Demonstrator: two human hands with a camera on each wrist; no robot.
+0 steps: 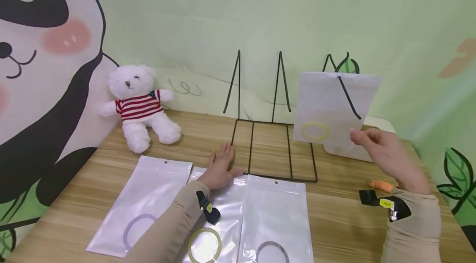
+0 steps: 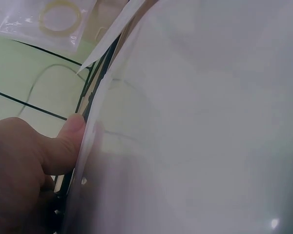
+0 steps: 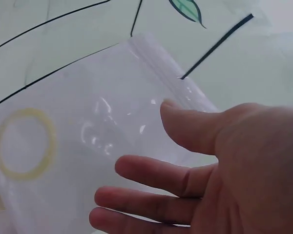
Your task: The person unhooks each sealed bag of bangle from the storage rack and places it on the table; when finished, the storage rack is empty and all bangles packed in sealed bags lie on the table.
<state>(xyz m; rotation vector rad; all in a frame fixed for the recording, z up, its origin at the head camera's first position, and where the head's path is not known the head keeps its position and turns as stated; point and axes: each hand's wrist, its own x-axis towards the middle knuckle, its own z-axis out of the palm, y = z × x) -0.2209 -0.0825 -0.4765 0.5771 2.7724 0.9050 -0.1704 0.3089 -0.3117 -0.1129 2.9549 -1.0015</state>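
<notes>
A white zip bag (image 1: 327, 104) with a yellow ring in it hangs by its top hole from the right prong of a black wire display rack (image 1: 291, 155). By the bag's lower right edge is my right hand (image 1: 388, 155); in the right wrist view its fingers (image 3: 151, 202) are extended and apart, holding nothing. My left hand (image 1: 218, 170) rests spread at the front left corner of the rack's base, over the top of the middle bag (image 1: 228, 205). Beside that one lie a left bag (image 1: 156, 188) and a right bag (image 1: 277, 209), each showing a ring inside.
A white teddy bear (image 1: 139, 108) in a striped shirt sits at the back left. Behind the hanging bag stands a pale, round-cornered object (image 1: 383, 124). A small orange item (image 1: 382, 186) lies near my right wrist. A painted green backdrop (image 1: 186, 27) rises behind the table.
</notes>
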